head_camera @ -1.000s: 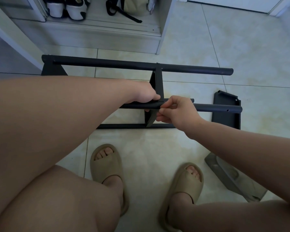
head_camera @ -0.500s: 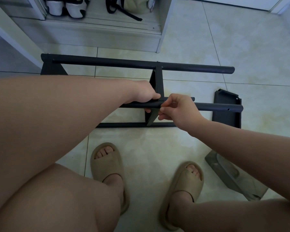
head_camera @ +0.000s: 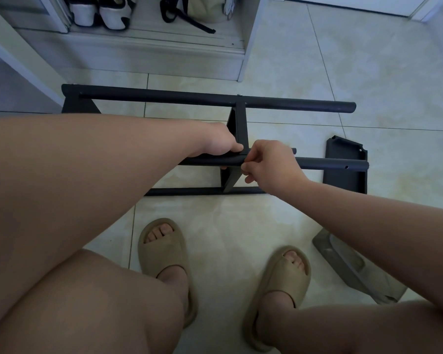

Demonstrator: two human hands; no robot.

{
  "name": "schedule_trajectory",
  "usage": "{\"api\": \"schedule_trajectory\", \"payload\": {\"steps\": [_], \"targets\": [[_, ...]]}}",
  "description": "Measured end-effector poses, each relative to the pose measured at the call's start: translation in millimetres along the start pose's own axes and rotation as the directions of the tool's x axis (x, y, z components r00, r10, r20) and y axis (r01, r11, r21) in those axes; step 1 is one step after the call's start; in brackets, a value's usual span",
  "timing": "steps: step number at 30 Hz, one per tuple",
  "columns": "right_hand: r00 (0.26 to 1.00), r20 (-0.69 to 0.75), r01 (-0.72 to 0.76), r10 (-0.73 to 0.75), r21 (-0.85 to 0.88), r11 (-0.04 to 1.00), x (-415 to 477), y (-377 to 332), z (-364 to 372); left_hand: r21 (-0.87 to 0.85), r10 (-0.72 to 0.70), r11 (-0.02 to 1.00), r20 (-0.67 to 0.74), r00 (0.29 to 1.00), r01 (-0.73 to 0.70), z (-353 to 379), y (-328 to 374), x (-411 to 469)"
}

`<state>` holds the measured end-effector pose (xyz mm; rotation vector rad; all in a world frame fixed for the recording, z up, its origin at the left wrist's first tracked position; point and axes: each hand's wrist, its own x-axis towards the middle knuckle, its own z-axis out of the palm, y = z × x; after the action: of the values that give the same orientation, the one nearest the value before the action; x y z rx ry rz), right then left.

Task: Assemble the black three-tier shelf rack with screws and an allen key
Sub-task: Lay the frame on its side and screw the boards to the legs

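Note:
The black rack lies on its side on the floor tiles. Its far tube (head_camera: 164, 97) and near tube (head_camera: 330, 164) are joined by an upright middle bracket (head_camera: 239, 123), and a left end panel (head_camera: 72, 103) closes the far tube. My left hand (head_camera: 218, 145) grips the near tube just left of the bracket. My right hand (head_camera: 271, 164) pinches something small where tube and bracket meet; my fingers hide what it is. A lower black bar (head_camera: 184, 191) lies on the floor under the joint. No allen key shows.
A loose black end panel (head_camera: 343, 180) lies behind the near tube's right end. A grey plastic bag (head_camera: 348, 272) lies by my right forearm. My feet in tan sandals (head_camera: 164, 246) are close in front. A white shoe cabinet (head_camera: 143, 54) stands behind the rack.
My right hand has edged up and left onto the joint, its pinch shifting slightly. My left hand keeps its grip on the near tube, and the rack has not moved.

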<state>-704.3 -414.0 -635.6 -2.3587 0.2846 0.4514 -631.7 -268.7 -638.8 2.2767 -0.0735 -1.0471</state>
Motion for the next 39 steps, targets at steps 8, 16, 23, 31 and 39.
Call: {"api": "schedule_trajectory", "payload": {"steps": [8,16,23,31,39], "targets": [[0.997,-0.049,0.054,-0.067,-0.221,0.974,7.7,-1.3,-2.7,-0.003,-0.007,1.0,-0.082,0.997,0.007,-2.6,1.0,1.9],[0.939,0.095,0.305,-0.331,-0.676,0.671,-3.5,4.3,-15.8,0.169,0.043,0.986,-0.154,0.987,-0.017,13.0,10.3,-15.1],[0.918,0.183,0.375,-0.351,-0.684,0.626,-42.4,39.7,-58.3,0.758,0.357,0.649,-0.229,0.906,-0.065,20.5,18.2,-50.4],[0.971,0.1,0.213,-0.215,-0.766,0.606,-107.4,114.7,-111.6,0.836,0.426,0.508,-0.034,0.904,-0.208,70.3,72.8,-81.1],[0.997,0.017,-0.038,0.078,-0.751,0.659,-148.4,219.0,-153.4,0.84,0.496,0.389,0.155,0.854,-0.378,162.2,142.2,-62.4]]}}
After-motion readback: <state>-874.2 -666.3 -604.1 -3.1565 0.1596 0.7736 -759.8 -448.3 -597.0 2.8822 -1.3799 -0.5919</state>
